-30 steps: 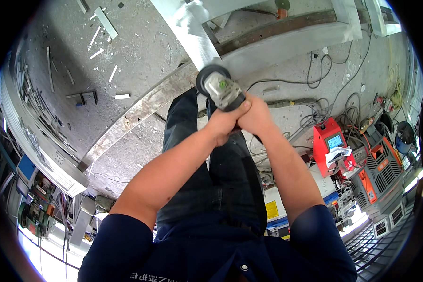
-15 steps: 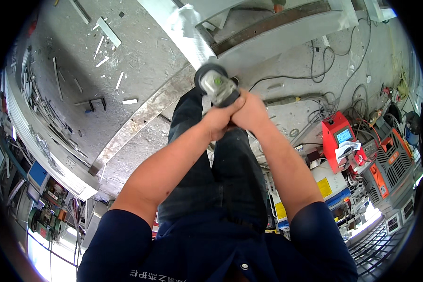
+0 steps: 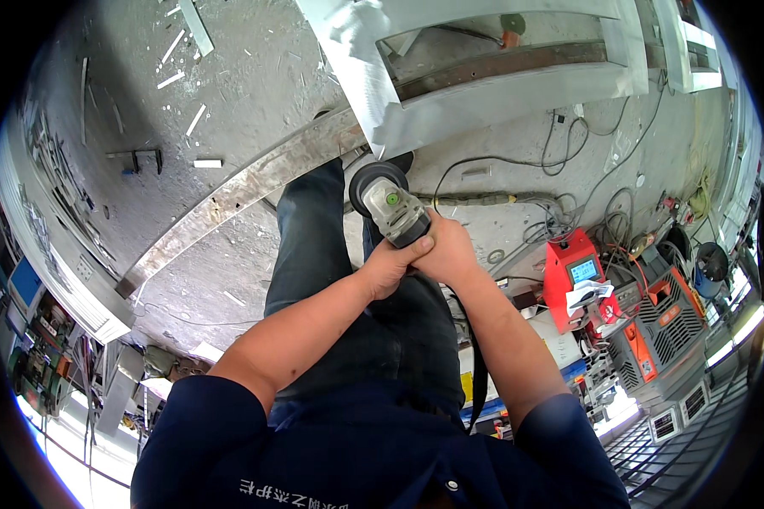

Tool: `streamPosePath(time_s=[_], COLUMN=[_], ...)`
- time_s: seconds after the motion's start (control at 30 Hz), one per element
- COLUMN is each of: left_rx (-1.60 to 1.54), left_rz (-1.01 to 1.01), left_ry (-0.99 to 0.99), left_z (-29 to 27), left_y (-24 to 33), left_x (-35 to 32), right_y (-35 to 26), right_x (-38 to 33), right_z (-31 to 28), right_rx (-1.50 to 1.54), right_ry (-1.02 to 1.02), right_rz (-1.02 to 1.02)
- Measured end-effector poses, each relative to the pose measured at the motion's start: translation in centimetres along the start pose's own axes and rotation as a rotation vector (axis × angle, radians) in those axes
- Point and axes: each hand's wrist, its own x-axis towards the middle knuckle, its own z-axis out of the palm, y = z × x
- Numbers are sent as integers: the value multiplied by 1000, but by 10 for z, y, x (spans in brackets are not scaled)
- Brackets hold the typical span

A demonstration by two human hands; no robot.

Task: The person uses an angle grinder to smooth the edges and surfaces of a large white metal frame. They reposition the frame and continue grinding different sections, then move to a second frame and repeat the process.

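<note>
Both hands are wrapped round the body of an angle grinder, held in front of my legs with its black disc pointing away from me. My left hand grips from the left, thumb over the body. On the other side my right hand closes round it, its fingers partly hidden. Just beyond the disc is the near corner of a pale metal frame, apart from the grinder. A long rusty metal beam runs beneath that frame and off to the left.
Dark cables snake over the floor at right. A red machine with a screen stands beside a grey-orange unit. Metal offcuts and a clamp lie at left, near stacked pale profiles.
My hands and the grinder have drawn back toward my body, away from the frame's corner. The view has shifted, so more of the frame and floor shows. Both hands keep their hold.
</note>
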Motion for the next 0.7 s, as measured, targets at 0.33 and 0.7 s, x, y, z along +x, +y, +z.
streamPosePath(time_s=[0.33,0.7], left_rx=[21,2], left_rz=[39,10], left_ry=[55,43], left_z=[-8,-3], left_y=[1,22], left_x=[1,-2], right_y=[-5,-17], right_x=[10,16], right_z=[5,-1], right_rx=[76,51], right_ry=[-72,-31], right_rz=[53,90])
